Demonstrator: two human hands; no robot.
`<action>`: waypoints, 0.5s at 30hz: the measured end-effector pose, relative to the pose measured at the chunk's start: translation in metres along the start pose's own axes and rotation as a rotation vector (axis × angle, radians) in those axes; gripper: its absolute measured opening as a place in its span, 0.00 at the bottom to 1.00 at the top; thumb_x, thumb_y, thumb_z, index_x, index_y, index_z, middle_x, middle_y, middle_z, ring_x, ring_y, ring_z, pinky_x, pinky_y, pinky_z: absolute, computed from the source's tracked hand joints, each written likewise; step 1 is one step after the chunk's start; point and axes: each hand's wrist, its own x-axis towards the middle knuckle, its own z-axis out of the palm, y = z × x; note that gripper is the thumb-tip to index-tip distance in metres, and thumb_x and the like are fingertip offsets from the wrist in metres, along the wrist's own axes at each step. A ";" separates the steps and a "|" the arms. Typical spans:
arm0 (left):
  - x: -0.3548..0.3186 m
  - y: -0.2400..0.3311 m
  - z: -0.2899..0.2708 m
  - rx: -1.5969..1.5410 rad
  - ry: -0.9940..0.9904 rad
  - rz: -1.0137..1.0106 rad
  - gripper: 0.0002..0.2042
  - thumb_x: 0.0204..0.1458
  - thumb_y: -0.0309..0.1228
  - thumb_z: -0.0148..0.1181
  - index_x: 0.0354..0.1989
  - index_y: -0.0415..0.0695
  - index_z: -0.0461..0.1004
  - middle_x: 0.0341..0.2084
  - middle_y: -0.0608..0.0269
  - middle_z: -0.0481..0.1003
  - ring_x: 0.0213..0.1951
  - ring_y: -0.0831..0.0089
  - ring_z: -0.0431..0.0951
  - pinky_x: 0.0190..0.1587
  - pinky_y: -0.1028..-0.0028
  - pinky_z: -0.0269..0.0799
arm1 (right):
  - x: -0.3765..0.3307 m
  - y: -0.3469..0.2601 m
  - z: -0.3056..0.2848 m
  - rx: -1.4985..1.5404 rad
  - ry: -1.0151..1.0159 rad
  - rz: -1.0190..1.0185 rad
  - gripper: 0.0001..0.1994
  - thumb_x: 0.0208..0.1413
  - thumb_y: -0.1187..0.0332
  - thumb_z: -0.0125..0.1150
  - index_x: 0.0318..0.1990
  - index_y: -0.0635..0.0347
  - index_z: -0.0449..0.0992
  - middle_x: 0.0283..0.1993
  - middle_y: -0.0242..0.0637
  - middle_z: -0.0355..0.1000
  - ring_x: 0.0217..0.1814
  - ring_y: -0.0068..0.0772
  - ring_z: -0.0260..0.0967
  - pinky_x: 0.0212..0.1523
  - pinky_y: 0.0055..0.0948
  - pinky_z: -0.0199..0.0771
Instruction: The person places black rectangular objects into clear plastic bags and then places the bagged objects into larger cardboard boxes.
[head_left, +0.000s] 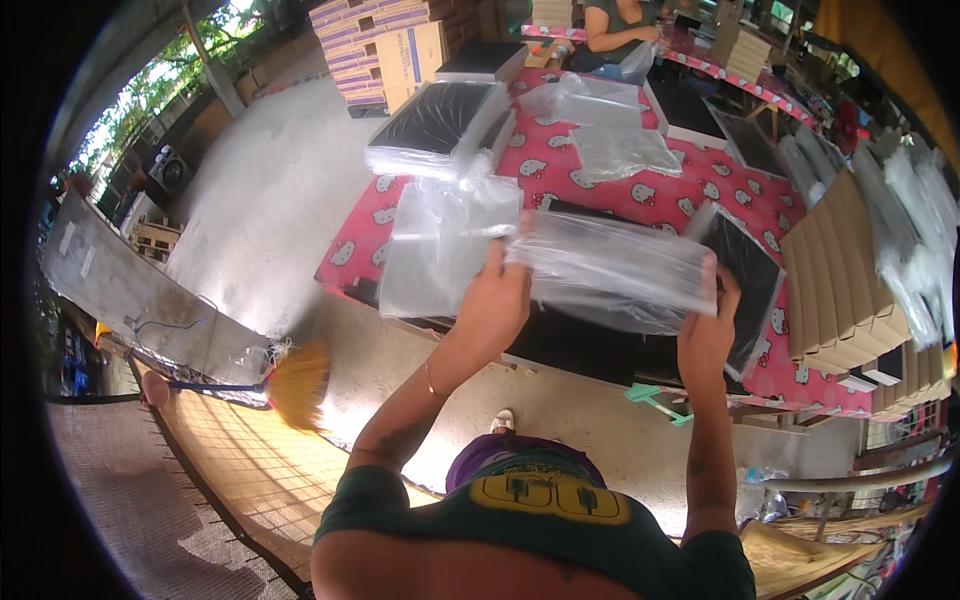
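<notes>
Both my hands grasp one clear bag over the table's near edge: left hand at its left end, right hand at its right.

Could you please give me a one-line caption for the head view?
Both hands, left hand and right hand, hold a clear plastic bag over a red patterned table.
</notes>
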 end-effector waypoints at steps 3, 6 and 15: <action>-0.010 -0.029 -0.013 0.143 -0.077 0.081 0.16 0.54 0.38 0.57 0.44 0.39 0.76 0.50 0.36 0.67 0.42 0.45 0.75 0.45 0.57 0.72 | -0.021 0.040 -0.008 -0.206 -0.539 -0.118 0.15 0.51 0.68 0.58 0.48 0.49 0.77 0.39 0.40 0.69 0.36 0.43 0.72 0.36 0.41 0.73; -0.019 -0.061 -0.027 -0.110 -0.265 0.287 0.19 0.53 0.44 0.57 0.32 0.36 0.76 0.43 0.41 0.71 0.39 0.49 0.75 0.47 0.58 0.71 | -0.011 0.035 -0.023 -0.124 -0.973 0.068 0.13 0.55 0.57 0.56 0.37 0.54 0.81 0.34 0.42 0.69 0.34 0.44 0.72 0.37 0.40 0.71; -0.004 -0.021 -0.027 -0.803 -0.683 0.141 0.11 0.59 0.37 0.52 0.28 0.45 0.68 0.18 0.63 0.71 0.19 0.76 0.71 0.22 0.73 0.69 | -0.037 0.051 0.003 2.310 -0.706 0.648 0.18 0.61 0.51 0.49 0.41 0.58 0.72 0.29 0.31 0.73 0.33 0.23 0.71 0.34 0.28 0.71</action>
